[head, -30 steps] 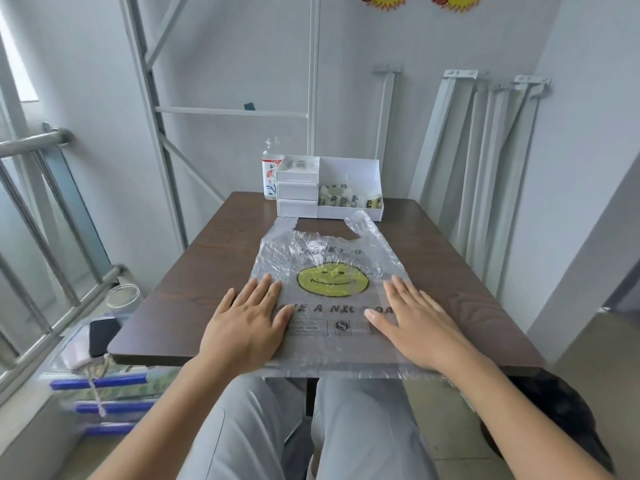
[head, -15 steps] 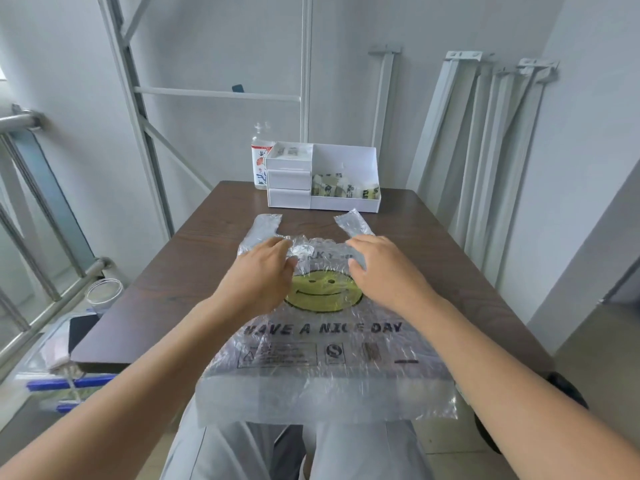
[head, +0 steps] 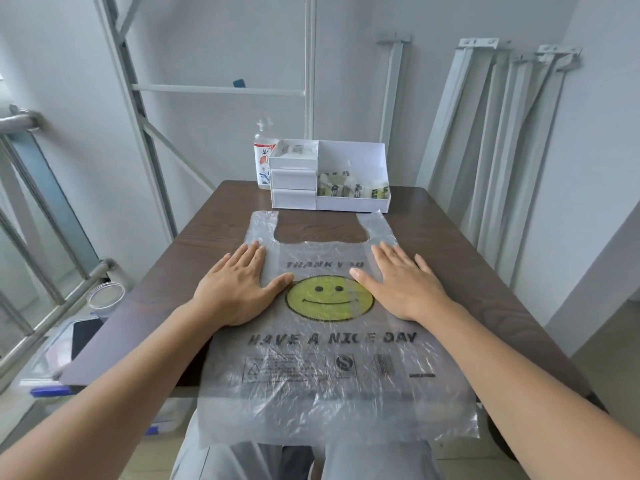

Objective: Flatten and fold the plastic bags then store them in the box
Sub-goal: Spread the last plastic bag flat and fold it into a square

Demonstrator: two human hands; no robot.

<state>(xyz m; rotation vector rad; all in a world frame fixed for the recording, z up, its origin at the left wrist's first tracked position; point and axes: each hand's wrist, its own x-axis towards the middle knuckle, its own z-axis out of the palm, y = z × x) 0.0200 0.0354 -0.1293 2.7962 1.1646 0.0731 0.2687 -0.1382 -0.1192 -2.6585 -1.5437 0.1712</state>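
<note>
A clear plastic bag (head: 329, 358) with a yellow smiley face and black lettering lies spread flat on the brown table (head: 467, 271). Its two handles point toward the far side and its bottom edge hangs over the near table edge above my lap. My left hand (head: 239, 289) presses flat on the bag's upper left part, fingers straight. On the upper right part my right hand (head: 401, 285) lies flat the same way. A white box (head: 349, 202) with an open compartment holding several folded bags stands at the table's far edge.
A small clear bottle (head: 265, 157) with a printed label stands left of the box, which has small drawers on its left side. White metal rails (head: 502, 150) lean on the wall at right. A railing and a round container (head: 104, 296) are on the floor side at left.
Both hands went from the bag's lower part up to its top, then spread apart to either side of the smiley. The bag now lies smoother, with its handles stretched out flat.
</note>
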